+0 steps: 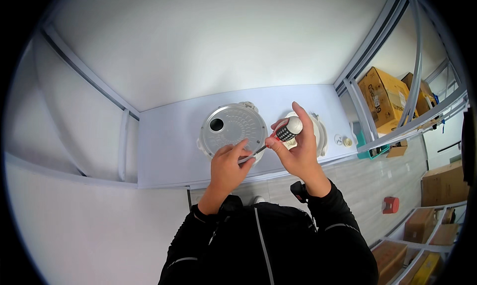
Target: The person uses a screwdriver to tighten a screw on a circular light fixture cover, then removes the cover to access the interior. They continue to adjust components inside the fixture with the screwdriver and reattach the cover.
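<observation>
A screwdriver (286, 132) with a red, black-patterned and white handle is in my right hand (302, 153). My thumb and bent fingers hold the handle, while one finger stretches up past its white end. The shaft slants down left toward the near rim of a round silver-grey appliance lid or base (243, 122), which has ring patterns and a black oval spot. My left hand (228, 166) is at that rim, thumb and fingers bent around the screwdriver's tip; what they pinch is hidden. Behind my right hand lies a white round part (320, 131), partly covered.
These things stand on a pale table (169, 136) against a white wall. Small round parts (347, 142) lie near its right end. Beyond are a metal frame, a cardboard box (382, 99), a teal basket (373, 152), a red stool (391, 205) and shelves with boxes (420, 224).
</observation>
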`<state>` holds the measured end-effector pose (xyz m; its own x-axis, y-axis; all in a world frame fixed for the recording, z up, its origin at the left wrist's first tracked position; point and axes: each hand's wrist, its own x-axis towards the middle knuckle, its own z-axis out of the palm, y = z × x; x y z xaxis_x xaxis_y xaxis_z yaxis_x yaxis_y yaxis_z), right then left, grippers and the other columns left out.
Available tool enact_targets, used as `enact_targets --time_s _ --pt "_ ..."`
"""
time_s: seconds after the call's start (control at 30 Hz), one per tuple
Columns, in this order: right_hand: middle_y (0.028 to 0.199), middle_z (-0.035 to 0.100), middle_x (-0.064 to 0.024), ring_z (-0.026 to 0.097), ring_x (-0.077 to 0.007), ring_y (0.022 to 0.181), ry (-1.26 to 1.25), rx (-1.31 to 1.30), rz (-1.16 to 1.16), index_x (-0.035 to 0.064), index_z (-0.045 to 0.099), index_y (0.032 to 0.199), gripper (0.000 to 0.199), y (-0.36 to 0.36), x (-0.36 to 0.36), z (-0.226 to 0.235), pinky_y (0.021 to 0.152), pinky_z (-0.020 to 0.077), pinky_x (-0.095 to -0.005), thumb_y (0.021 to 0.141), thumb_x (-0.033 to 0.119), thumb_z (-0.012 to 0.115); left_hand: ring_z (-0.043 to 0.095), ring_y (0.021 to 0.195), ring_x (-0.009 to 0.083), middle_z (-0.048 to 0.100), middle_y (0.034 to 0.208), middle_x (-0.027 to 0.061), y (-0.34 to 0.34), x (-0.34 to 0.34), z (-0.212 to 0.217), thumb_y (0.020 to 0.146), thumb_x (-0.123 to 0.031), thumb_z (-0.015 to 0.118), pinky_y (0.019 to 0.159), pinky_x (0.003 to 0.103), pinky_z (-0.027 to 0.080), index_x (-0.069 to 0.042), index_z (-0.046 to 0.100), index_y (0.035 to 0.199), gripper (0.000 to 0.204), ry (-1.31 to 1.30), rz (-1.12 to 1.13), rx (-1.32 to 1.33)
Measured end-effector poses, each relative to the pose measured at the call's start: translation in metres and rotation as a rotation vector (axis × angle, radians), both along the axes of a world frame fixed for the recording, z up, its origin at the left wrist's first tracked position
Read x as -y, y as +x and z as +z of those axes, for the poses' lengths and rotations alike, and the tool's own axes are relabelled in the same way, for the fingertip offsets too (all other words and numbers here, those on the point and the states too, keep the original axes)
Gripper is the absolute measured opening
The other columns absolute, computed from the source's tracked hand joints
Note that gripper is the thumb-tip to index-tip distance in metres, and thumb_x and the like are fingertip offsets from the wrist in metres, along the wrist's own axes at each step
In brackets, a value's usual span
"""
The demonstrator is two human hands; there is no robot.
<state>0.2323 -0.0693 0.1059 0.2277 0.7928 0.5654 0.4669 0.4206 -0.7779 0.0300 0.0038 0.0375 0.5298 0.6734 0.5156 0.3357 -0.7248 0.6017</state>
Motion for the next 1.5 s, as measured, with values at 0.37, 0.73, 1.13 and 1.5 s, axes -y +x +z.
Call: enact_targets --time_s 0.37,0.73,1.13,1.5 --pt "0.103 0.07 -0.01 0.07 -0.0205 0.098 -0.001 -0.003 0.001 0.0007 0.033 0.161 0.091 -0.008 -0.005 0.0 0.091 0.0563 -0.036 0.088 0.007 0.087 0.071 0.085 0.0248 0.081 0.092 0.0025 0.0 0.0 0.001 0.076 -0.008 0.087 0.078 0.038 0.058 -0.007 0.074 0.119 0.045 -0.009 -0.007 0.02" --pt "0.112 0.073 -0.0158 0.073 -0.0264 0.096 0.018 0.282 0.02 -0.0017 0.047 0.153 0.079 -0.009 -0.006 0.025 0.087 0.0574 -0.0367 0.086 0.011 0.086 0.07 0.082 0.0229 0.08 0.088 -0.0017 0.005 0.003 0.0 0.075 -0.009 0.086 0.075 0.039 0.056 -0.009 0.076 0.11 0.036 -0.008 0.05 0.028" --pt "0.111 0.066 -0.0137 0.066 -0.0275 0.094 0.18 0.365 -0.006 0.0018 0.056 0.15 0.068 -0.01 -0.017 0.023 0.084 0.0552 -0.0332 0.086 0.007 0.081 0.07 0.08 0.024 0.079 0.086 -0.001 0.006 0.006 0.001 0.075 -0.01 0.085 0.073 0.039 0.056 -0.01 0.077 0.105 0.031 -0.021 0.066 0.043" --pt "0.124 0.061 -0.0169 0.061 -0.0251 0.095 0.173 0.174 0.089 0.002 0.055 0.151 0.069 -0.014 -0.022 0.017 0.082 0.0528 -0.0348 0.088 0.01 0.082 0.07 0.08 0.0267 0.079 0.086 0.0007 0.005 0.005 0.001 0.075 -0.012 0.086 0.074 0.04 0.057 -0.011 0.077 0.102 0.028 -0.054 0.072 0.046"
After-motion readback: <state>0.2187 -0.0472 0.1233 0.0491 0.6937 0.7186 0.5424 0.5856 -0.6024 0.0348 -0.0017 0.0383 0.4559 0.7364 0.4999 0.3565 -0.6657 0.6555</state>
